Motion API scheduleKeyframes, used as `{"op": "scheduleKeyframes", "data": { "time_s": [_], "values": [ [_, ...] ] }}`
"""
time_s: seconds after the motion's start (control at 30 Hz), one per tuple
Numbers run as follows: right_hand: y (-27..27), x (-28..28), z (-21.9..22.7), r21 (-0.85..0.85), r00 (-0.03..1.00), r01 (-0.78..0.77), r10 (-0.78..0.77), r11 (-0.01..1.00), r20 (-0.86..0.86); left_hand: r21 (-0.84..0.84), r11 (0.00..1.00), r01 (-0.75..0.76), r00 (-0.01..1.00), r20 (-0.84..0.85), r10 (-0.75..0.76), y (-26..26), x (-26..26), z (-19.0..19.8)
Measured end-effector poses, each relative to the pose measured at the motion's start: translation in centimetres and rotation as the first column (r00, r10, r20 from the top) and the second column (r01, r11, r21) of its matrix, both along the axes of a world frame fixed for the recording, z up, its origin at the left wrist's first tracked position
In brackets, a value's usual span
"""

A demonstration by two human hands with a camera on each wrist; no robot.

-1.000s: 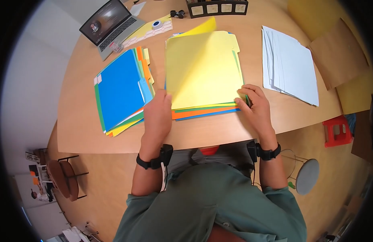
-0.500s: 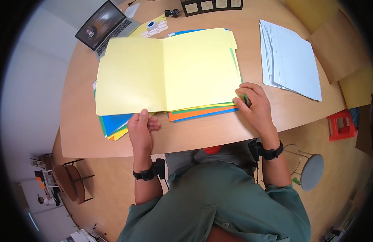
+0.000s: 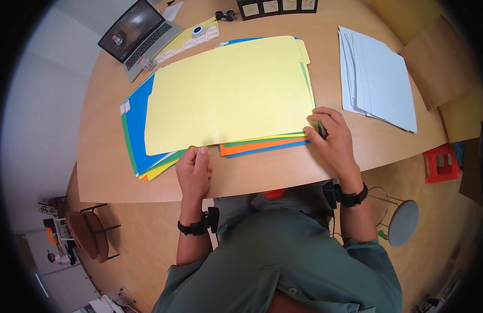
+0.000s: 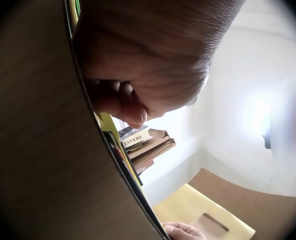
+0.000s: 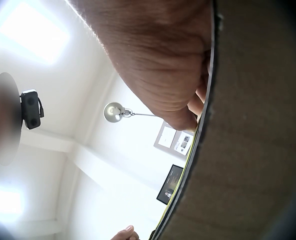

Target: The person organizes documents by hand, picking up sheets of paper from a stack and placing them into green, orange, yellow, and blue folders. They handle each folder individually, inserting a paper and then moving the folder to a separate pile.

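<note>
A pale yellow file folder [image 3: 231,94] lies spread open, its right part on a stack of colored folders [image 3: 262,148] and its left part over the pile to the left. At the folder's lower edge is my left hand [image 3: 193,169], pinching that edge with the thumb on top and the fingers curled. My right hand [image 3: 331,133] holds the lower right corner of the stack, its thumb on the near side and fingers along the right edge. The wrist views show the left hand [image 4: 143,55] and right hand [image 5: 158,60] at the table edge; their fingertips are partly hidden.
Blue, green and yellow folders [image 3: 131,125] lie at the left. White papers [image 3: 378,78] sit at the right. Behind stand a laptop [image 3: 134,34], a tape roll [image 3: 198,31] on label sheets, black clips [image 3: 225,15] and a black organizer [image 3: 277,7].
My left hand swung left, laying the yellow folder open, then shifted slightly right. The folder's left edge has moved right, baring more of the blue folder. My right hand stays at the corner.
</note>
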State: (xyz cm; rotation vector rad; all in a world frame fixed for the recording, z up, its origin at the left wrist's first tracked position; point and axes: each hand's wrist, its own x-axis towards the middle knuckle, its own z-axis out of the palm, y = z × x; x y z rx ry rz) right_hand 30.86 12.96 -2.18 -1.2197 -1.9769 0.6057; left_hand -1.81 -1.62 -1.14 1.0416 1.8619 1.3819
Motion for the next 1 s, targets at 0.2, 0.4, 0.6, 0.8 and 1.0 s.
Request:
{"op": "scheduleKeyframes", "data": {
  "time_s": [0.2, 0.4, 0.6, 0.8, 1.0],
  "values": [
    [0.0, 0.0, -0.1, 0.002, 1.0, -0.001, 0.001, 1.0, 0.009, -0.006, 1.0, -0.019, 0.989, -0.145, 0.018, -0.3, 0.0, -0.9],
    [0.0, 0.1, -0.2, 0.032, 1.0, -0.003, 0.003, 0.999, 0.016, 0.024, 1.0, -0.014, 0.97, -0.243, 0.02, -0.3, 0.2, -1.4],
    [0.0, 0.1, -0.1, 0.025, 1.0, -0.008, 0.008, 1.0, 0.001, 0.04, 0.999, -0.009, 0.958, -0.284, 0.02, -0.2, 0.5, -1.4],
    [0.0, 0.2, 0.1, -0.001, 1.0, -0.013, 0.013, 1.0, -0.009, 0.068, 0.998, 0.015, 0.919, -0.395, 0.014, -0.1, 1.1, -1.0],
    [0.0, 0.2, 0.0, -0.001, 1.0, -0.014, 0.013, 1.0, -0.018, 0.05, 0.999, 0.021, 0.909, -0.417, 0.002, 0.0, 1.3, -0.8]
  ]
}}
